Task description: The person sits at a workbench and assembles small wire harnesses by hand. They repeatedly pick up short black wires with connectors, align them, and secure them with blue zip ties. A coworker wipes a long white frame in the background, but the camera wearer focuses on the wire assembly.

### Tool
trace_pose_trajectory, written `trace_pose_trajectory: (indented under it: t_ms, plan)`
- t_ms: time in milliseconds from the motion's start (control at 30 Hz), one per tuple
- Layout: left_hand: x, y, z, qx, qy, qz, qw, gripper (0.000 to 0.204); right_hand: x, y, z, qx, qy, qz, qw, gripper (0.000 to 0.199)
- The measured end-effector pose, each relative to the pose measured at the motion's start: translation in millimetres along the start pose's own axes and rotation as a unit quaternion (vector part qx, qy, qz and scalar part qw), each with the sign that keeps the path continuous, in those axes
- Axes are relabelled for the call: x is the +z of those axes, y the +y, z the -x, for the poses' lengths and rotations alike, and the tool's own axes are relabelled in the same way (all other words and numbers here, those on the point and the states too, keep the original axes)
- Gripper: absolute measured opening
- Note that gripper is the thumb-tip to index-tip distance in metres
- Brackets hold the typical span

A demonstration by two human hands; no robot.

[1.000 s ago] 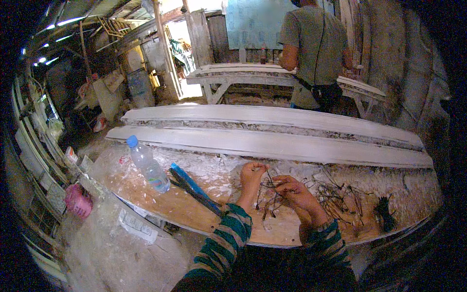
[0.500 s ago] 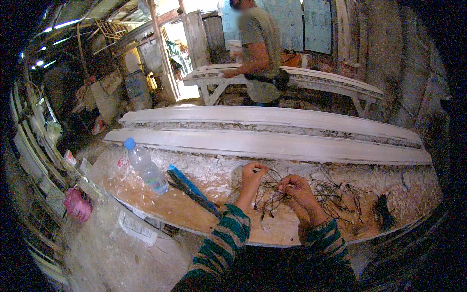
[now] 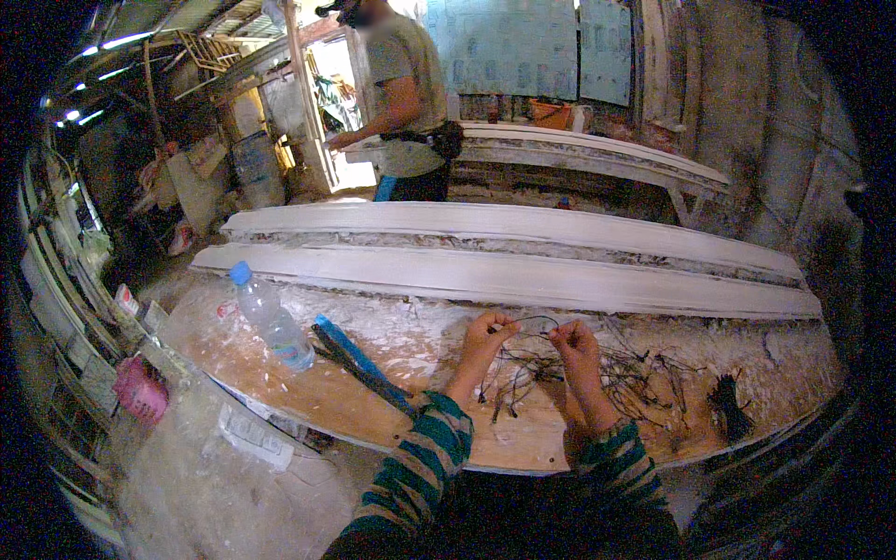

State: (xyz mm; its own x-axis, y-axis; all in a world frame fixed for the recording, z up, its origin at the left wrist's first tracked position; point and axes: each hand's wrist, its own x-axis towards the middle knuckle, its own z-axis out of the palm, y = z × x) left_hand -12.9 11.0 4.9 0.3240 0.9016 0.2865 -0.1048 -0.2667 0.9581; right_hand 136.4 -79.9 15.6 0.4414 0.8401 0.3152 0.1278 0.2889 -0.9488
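Observation:
Between my left hand and my right hand runs a thin dark strand, bowed in a small arc; whether it is wire or cord I cannot tell. Each hand pinches one part of it with closed fingers, just above the wooden table. Below and to the right of my hands lies a loose tangle of dark strands. Farther right is a tighter black bundle. Left of my left forearm rest a long blue strip and a dark strip alongside it.
A clear plastic bottle with a blue cap stands on the left of the table. Two long white boards span its far side. Beyond, a person stands by a second bench. A pink container sits lower left.
My right hand has moved right and slightly up, spreading the strand between my hands. The person behind has straightened and shifted left, away from the far bench.

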Motion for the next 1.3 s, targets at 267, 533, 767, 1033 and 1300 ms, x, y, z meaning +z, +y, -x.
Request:
trace_pose_trajectory:
  t_ms: [267, 533, 767, 1033, 1300]
  plan:
    - [3.5, -9.3, -0.6, -0.024, -0.162, 0.013, 0.986, 0.019, -3.3, 19.1, -8.7, -0.075, 0.080, 0.087, 0.990, 0.018]
    - [28.9, -9.5, 22.1, -0.002, -0.406, 0.058, 0.912, 0.019, -13.3, 33.8, -15.7, -0.117, 0.099, 0.169, 0.974, 0.019]
    - [23.8, 28.4, 32.7, 0.025, -0.395, -0.086, 0.914, 0.019, -10.7, 29.4, -17.1, -0.093, 0.108, 0.083, 0.986, 0.017]
    - [24.8, 31.5, 38.9, 0.254, -0.184, -0.271, 0.910, 0.014, -17.7, 36.4, -23.5, -0.054, 0.097, 0.039, 0.993, 0.026]
    - [20.3, 44.9, 37.2, 0.397, 0.001, -0.281, 0.874, 0.009, -21.7, 44.9, -25.1, -0.068, 0.117, 0.113, 0.984, 0.016]
